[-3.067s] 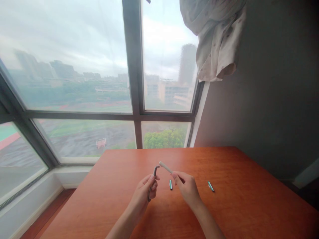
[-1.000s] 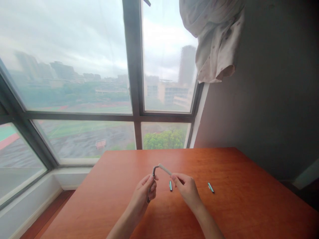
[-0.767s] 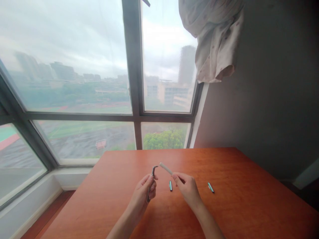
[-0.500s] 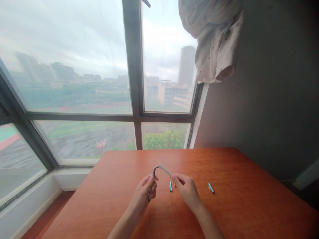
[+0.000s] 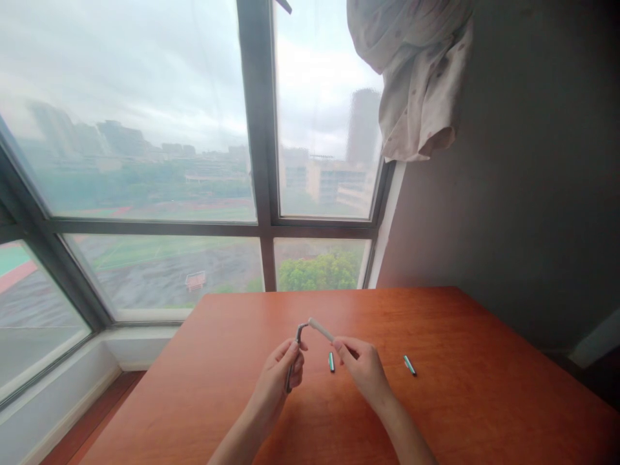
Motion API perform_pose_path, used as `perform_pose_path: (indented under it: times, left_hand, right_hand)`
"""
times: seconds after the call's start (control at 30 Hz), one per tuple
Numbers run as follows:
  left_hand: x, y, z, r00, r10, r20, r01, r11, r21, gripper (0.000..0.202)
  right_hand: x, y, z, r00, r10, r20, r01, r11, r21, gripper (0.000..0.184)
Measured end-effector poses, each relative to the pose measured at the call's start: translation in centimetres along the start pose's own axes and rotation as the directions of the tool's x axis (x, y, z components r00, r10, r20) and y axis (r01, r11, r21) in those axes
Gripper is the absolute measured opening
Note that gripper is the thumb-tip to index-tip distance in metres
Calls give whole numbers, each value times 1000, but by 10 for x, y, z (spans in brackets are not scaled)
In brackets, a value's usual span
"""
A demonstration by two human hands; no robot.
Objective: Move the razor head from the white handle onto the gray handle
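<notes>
One wooden table (image 5: pixel 232 394) stands before a large window (image 5: pixel 145 129), with one bunched curtain (image 5: pixel 416 84) hanging at the upper right beside a dark wall (image 5: pixel 508 194). Two hands are raised above the tabletop, each with one thing. The left hand (image 5: pixel 279 369) has its fingers wrapped around a dark handle (image 5: pixel 299 332) with a bent top. The right hand (image 5: pixel 362 365) pinches one pale stick (image 5: pixel 321 329) between thumb and fingers, its far end at the handle's tip; whether they touch, I cannot tell. Two small green-and-dark strips lie on the table: one strip (image 5: pixel 331 362) between the hands, the other strip (image 5: pixel 409 365) farther right.
</notes>
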State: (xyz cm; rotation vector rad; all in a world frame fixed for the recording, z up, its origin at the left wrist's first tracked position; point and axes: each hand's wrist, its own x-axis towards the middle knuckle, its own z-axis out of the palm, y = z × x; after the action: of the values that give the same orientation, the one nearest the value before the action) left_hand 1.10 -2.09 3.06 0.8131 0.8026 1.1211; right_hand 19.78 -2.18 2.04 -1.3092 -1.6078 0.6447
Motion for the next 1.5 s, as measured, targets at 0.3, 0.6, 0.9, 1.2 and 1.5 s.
perform_pose_path:
  times: [0.3,0.6,0.9,1.2,1.5]
  left_hand:
    - [-3,1,3,1000,22,3,-22,1000,-2,35]
    - [0,-1,0,1000,-4,7,4,1000,4,39]
    - [-1,2,1,994,86,-72,-78,990,116,41]
    - [8,-3,-9,990,129,-64,-111,966,234,45]
    - [10,-5,-12,990,134,-47,-117,960,255,43]
  right_hand:
    - [-1,-2,-2,1000,12,18,-12,1000,-1,49]
    - [0,3,0,1000,19,3,-19,1000,-11,49]
    - [1,1,-2,999,49,15,-50,994,95,47]
    - [-2,-3,-2,995,37,89,-52,984,171,46]
    - [-2,-3,-1,996,32,86,-47,984,170,48]
